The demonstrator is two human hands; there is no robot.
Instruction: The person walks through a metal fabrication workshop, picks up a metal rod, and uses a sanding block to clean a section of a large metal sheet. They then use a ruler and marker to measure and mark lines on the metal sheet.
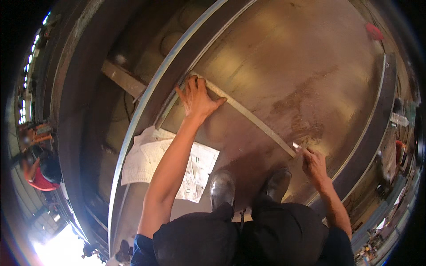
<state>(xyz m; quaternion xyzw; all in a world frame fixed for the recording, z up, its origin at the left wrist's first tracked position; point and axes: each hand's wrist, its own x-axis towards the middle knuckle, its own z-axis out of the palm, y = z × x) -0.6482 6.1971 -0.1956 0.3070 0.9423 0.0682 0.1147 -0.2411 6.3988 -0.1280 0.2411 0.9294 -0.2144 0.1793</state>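
Head view: left hand (196, 98), fingers spread, presses the straightedge (248, 116) flat on the steel plate (284, 57). Right hand (314, 163) pinches a white marker (296, 146) at the rule's four-o'clock end. No drawn line discernible; marking appears barely begun.

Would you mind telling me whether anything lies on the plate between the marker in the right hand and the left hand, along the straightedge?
Nothing visible does. The straightedge runs unobstructed over the steel plate from the left hand to the marker in the right hand; the paper drawings lie off to the side.
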